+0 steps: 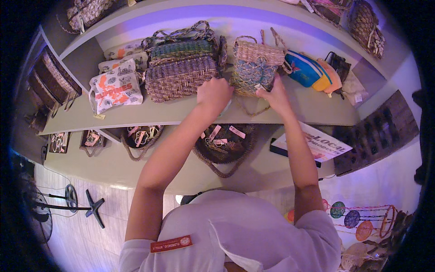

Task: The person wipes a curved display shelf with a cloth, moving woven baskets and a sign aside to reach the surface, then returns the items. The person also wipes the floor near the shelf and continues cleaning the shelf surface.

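Observation:
My right hand (277, 94) grips the lower right side of a small woven straw bag (257, 68), with the thumb on its front by a small pale tag. This bag is pinkish tan above and blue-green below, and its strap hangs onto the shelf. My left hand (214, 92) is curled into a fist between the two woven bags. A pale greenish, cloth-like piece (226, 107) shows under it, mostly hidden by the hand. Beside that fist stands a larger woven handbag (180, 73), purple with a green band and braided handles.
Printed fabric pouches (117, 86) lie at left on the shelf (183, 114); blue and yellow pouches (302, 69) lie at right. Below are a rope-handled basket (222, 149) of tagged trinkets, smaller containers (141, 136) and a sign (323, 142). A fan stand (93, 207) is on the floor.

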Tool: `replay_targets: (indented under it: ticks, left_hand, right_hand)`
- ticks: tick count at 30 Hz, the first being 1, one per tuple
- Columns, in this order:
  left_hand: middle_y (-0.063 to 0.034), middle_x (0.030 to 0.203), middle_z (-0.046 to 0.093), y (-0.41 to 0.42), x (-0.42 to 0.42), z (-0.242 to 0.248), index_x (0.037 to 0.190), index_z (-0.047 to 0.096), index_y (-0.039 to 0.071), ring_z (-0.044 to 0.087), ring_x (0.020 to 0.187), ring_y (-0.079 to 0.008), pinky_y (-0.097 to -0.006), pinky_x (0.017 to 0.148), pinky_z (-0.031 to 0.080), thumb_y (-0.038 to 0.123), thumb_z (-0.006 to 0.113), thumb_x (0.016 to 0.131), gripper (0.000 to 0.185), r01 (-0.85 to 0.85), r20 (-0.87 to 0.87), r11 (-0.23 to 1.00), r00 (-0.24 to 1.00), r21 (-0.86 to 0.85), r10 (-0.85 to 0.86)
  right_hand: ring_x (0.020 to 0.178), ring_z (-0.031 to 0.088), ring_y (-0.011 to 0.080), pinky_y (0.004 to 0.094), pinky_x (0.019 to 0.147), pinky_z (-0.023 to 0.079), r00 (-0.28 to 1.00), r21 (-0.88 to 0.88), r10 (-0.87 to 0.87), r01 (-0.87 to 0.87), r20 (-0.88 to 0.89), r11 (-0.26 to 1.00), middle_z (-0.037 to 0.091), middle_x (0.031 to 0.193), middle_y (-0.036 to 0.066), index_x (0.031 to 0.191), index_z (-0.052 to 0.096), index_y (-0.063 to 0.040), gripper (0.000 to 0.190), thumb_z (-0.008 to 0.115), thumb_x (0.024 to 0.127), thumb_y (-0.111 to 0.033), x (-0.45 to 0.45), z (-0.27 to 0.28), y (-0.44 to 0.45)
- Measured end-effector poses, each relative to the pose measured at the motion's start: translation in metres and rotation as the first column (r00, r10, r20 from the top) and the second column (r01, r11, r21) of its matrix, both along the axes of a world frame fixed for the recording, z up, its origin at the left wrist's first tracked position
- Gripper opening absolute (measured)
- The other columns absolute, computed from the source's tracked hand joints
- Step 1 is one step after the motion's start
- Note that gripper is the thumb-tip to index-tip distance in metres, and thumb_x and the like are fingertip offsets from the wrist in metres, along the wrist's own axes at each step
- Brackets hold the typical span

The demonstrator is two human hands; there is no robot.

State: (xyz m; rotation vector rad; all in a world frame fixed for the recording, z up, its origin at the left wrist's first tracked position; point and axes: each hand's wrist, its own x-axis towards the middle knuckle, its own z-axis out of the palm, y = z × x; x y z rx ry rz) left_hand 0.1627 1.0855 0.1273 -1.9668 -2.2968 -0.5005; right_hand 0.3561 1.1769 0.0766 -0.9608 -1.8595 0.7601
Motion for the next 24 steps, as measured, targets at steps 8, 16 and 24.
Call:
replay_targets:
  ticks: [8,16,24]
  left_hand:
    - [-0.0207,0.089,0.066,-0.012,0.002,0.006,0.084,0.068,0.003,0.066,0.083,-0.0364,-0.0448,0.072,0.054,0.035,0.062,0.079,0.033,0.027,-0.019,0.999,0.999,-0.033,-0.028]
    - [-0.0223,0.088,0.066,-0.022,-0.007,0.008,0.086,0.067,0.002,0.065,0.084,-0.0376,-0.0455,0.075,0.053,0.036,0.060,0.080,0.035,0.024,-0.001,0.999,1.000,-0.042,-0.025]
    - [-0.0226,0.081,0.066,-0.024,-0.015,0.003,0.080,0.067,0.000,0.066,0.078,-0.0379,-0.0456,0.071,0.054,0.033,0.059,0.080,0.034,0.068,-0.006,0.997,0.998,0.032,-0.068]
  right_hand:
    - [0.122,0.044,0.0308,0.0361,0.103,0.034,0.996,0.120,-0.075,0.068,0.055,0.990,0.045,0.131,0.022,0.136,0.027,0.003,0.087,0.076,0.067,-0.016,-0.033,-0.004,0.026]
    - [0.119,0.046,0.0298,0.0355,0.101,0.035,0.999,0.087,0.035,-0.032,-0.037,0.996,0.047,0.128,0.020,0.136,0.024,0.001,0.095,0.080,0.062,-0.019,-0.035,-0.002,0.028]
    - [0.118,0.048,0.0313,0.0367,0.100,0.037,0.993,0.064,0.076,-0.070,-0.086,0.995,0.048,0.126,0.023,0.137,0.019,0.002,0.103,0.082,0.060,-0.025,-0.028,0.009,0.017]
